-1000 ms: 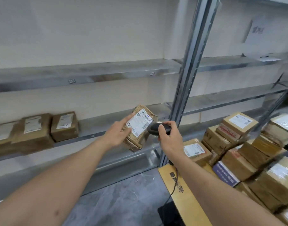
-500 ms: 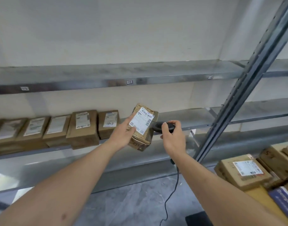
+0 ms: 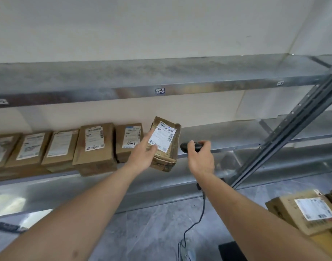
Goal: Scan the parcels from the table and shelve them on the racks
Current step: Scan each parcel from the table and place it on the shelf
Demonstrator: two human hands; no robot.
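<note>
Galvanised racking (image 3: 180,78) is facing us, boxes lining the middle shelf (image 3: 227,134). We are holding the parcel (image 3: 164,144) in the left hand (image 3: 142,155), thumb on its label, beside the row's end. Right hand (image 3: 200,157) is gripping the scanner (image 3: 187,146). Best: slide it flush, label outward.

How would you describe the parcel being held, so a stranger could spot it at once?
Find the metal rack with a row of brown parcels. At the row's right end, the left hand holds one parcel. Unlike its neighbours, it is tilted, crumpled and off the shelf.
</note>
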